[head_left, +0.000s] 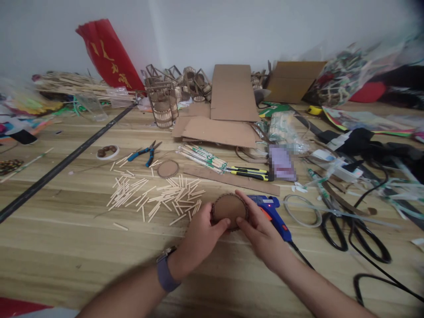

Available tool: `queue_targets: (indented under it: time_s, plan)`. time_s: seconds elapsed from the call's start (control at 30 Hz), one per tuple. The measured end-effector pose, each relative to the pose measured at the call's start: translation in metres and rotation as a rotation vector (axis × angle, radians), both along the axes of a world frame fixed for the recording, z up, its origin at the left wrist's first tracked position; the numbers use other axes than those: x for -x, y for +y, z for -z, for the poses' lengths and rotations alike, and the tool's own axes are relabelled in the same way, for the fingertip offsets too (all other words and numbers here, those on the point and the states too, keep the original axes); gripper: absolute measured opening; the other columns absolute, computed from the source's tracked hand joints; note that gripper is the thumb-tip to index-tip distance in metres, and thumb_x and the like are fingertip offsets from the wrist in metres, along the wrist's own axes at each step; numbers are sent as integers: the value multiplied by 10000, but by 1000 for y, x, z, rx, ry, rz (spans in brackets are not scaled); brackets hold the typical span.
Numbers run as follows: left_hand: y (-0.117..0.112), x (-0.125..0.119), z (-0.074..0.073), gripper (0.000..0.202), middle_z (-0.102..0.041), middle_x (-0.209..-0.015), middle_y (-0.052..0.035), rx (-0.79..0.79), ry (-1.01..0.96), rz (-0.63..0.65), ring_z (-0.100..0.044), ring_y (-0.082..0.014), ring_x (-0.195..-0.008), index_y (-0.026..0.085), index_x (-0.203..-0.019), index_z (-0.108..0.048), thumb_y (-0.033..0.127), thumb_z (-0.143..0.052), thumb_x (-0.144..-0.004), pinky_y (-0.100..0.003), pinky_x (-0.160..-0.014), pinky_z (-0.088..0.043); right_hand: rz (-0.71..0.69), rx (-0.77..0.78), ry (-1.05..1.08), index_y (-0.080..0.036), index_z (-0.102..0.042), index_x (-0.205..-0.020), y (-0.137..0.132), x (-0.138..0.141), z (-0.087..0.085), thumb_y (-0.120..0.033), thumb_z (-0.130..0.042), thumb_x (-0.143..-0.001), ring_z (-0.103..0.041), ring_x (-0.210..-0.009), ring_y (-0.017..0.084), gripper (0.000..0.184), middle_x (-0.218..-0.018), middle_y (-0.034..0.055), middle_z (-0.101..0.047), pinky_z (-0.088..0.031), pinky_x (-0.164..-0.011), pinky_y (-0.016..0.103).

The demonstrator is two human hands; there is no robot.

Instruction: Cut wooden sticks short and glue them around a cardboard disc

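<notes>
Between my two hands is a round cardboard disc (228, 210) with a corrugated rim, raised above the table near its front. My left hand (206, 229) closes on its left side, thumb lying on the flat face. From the right, my right hand (260, 229) grips the opposite edge, its thumb also on the face. A blue glue gun (281, 227) with a small red light lies just behind my right hand. Loose cut wooden sticks (175, 196) are scattered to the left of the disc. Farther back rests a second cardboard disc (168, 168).
Blue-handled pliers (145, 154), a roll of tape (107, 152) and yellow-black utility knives (248, 172) lie behind the sticks. Cardboard sheets (218, 131) and small wooden buckets (163, 112) stand at the back. Large black-handled scissors (334, 232) and cables occupy the right.
</notes>
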State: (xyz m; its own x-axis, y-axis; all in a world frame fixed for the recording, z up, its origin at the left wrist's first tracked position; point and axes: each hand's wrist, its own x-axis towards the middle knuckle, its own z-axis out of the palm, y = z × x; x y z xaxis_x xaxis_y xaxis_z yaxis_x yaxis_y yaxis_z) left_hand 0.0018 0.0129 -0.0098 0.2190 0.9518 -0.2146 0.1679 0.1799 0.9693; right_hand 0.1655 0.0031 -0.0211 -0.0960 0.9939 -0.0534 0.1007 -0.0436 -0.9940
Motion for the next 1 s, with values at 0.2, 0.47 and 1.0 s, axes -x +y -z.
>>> queue_targets:
  time_s: [0.2, 0.47, 1.0]
  plan:
    - [-1, 1, -6, 268, -667, -971, -78, -57, 208, -16, -627, -236, -863, 175, -980, -559, 255, -621, -732, -345, -754, -493, 10, 20, 79, -247, -409, -1388, -3, 7, -1, -264, -632, -781, -459, -1275, 222, 648, -1379, 62, -515, -350, -1086, 394]
    - [0, 1, -2, 243, -679, -977, -68, -65, 156, 2, -637, -220, -862, 174, -1000, -565, 268, -590, -778, -323, -745, -504, 103, 42, 17, -260, -497, -1352, 0, 3, 3, -336, -595, -819, -439, -1296, 245, 548, -1401, 45, -521, -264, -1128, 459]
    - [-6, -2, -4, 299, -695, -907, -55, -133, 184, 27, -640, -230, -864, 186, -949, -594, 436, -442, -889, -329, -748, -504, 196, 29, 64, -260, -670, -1131, 3, 4, 1, -516, -621, -793, -553, -1155, 261, 426, -1224, 56, -661, -397, -1009, 416]
